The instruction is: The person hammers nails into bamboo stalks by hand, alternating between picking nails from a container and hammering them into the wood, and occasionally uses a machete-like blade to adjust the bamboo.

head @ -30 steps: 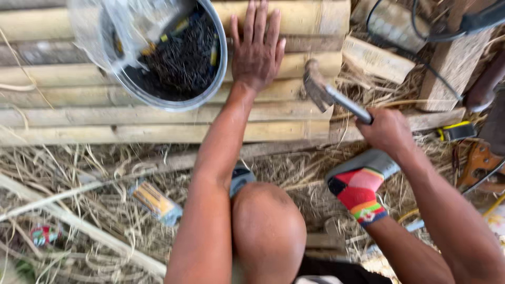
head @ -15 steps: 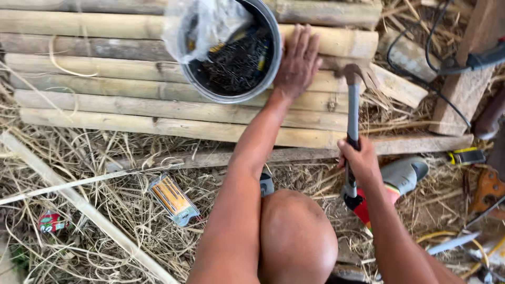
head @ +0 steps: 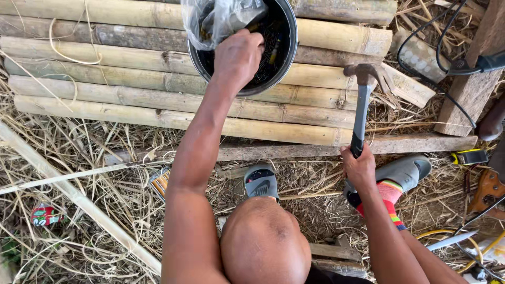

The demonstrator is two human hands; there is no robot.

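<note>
My left hand (head: 238, 57) reaches into a round metal bowl (head: 288, 50) of dark nails that rests on a row of bamboo poles (head: 131, 100). Its fingers are curled down among the nails; whether it holds any is hidden. A clear plastic bag (head: 215, 18) lies in the bowl's left side. My right hand (head: 359, 167) grips the handle of a claw hammer (head: 363, 100), whose head hovers over the poles to the right of the bowl. My bare knee (head: 263, 242) fills the bottom centre.
A wooden batten (head: 421, 143) lies under the poles' near ends. Dry straw covers the ground. A grey sandal (head: 261, 181) and a second sandal (head: 405, 169) sit below it. Black cables (head: 447, 47), a wooden block (head: 468, 89) and a yellow tape measure (head: 470, 156) are at right.
My left hand has moved from lying flat on the bamboo beside the bowl into the bowl of nails. The hammer has swung upright, its head above the poles.
</note>
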